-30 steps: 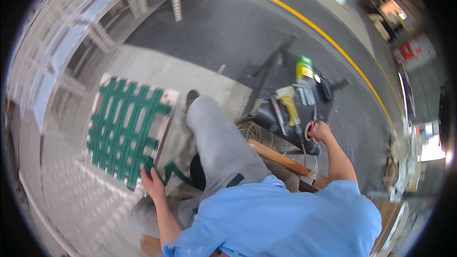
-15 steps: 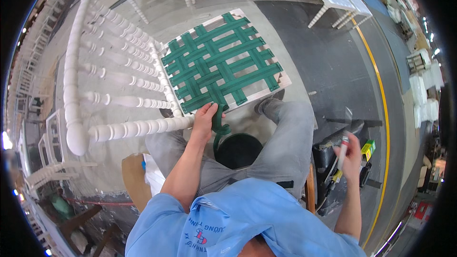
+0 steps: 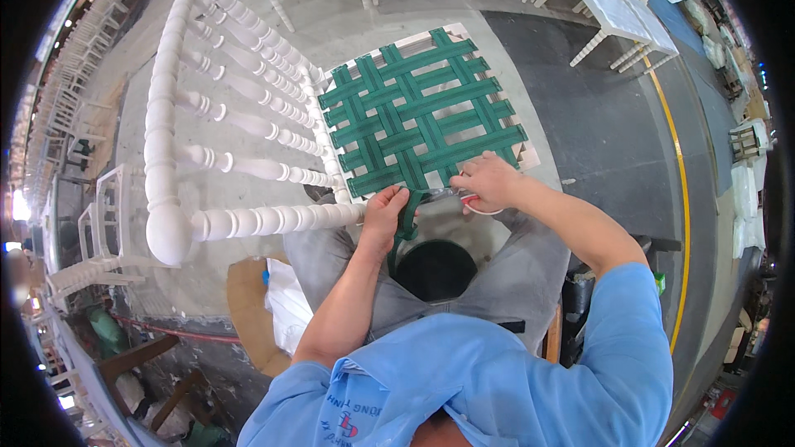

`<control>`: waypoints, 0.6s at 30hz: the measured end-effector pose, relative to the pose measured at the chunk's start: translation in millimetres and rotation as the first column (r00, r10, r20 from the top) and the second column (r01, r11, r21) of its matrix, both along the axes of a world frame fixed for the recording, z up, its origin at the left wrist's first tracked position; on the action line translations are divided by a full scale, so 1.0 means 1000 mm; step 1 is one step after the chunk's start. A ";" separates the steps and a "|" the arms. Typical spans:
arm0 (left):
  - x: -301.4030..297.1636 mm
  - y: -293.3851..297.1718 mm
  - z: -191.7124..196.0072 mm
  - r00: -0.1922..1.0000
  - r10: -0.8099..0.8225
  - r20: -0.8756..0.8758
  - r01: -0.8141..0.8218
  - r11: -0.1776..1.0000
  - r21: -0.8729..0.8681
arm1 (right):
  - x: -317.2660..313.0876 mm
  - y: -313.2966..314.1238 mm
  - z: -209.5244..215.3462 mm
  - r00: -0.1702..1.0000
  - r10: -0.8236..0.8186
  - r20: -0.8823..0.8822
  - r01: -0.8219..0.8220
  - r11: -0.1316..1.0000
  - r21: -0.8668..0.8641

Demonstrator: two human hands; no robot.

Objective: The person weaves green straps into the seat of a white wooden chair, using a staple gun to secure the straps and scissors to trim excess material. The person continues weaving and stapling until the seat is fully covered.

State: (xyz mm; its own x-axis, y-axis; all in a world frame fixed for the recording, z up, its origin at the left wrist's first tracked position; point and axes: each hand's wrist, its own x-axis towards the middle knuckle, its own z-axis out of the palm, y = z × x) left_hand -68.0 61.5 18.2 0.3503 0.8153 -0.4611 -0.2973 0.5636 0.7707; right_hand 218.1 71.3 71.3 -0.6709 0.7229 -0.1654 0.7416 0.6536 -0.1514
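Note:
A white chair frame with turned spindles stands before me, its seat criss-crossed by woven green webbing straps. At the near edge of the seat, my left hand pinches a loose green strap whose tail hangs down between my knees. Close beside it my right hand grips a pair of scissors with a red and white handle. Their blades point left at the strap near the seat edge; whether they touch it is hard to tell.
A round dark container sits between my legs. At my left lie a cardboard piece and a white bag. To the right is a black case, partly hidden by my arm. More white chairs stand at the back.
My right hand has come in from the far right with the scissors, up to the seat edge. My left hand still pinches the strap. The whole view has shifted somewhat.

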 end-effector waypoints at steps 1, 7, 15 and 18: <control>0.000 0.001 0.000 1.000 -0.004 -0.016 0.003 0.999 -0.033 | -0.002 0.006 -0.004 1.000 0.016 0.017 -0.016 1.000 -0.026; -0.001 0.002 -0.001 0.999 -0.029 0.020 0.029 0.999 0.018 | -0.003 0.021 -0.023 0.995 0.097 0.028 -0.095 0.993 -0.075; 0.000 -0.006 0.010 0.999 0.008 0.042 -0.009 1.000 0.024 | -0.011 -0.007 -0.019 0.999 0.014 0.052 -0.016 0.999 0.031; 0.002 -0.014 0.010 0.992 -0.076 -0.103 0.092 0.983 0.161 | 0.014 -0.033 0.000 0.945 -0.247 -0.213 0.268 0.961 0.071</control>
State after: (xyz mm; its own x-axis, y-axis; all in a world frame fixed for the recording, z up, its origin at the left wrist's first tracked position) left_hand -65.9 47.6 28.6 0.3818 0.8524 -0.3573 -0.1742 0.4460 0.8779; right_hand 232.2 38.2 71.7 -0.4716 0.8812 0.0329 0.8476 0.4633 -0.2587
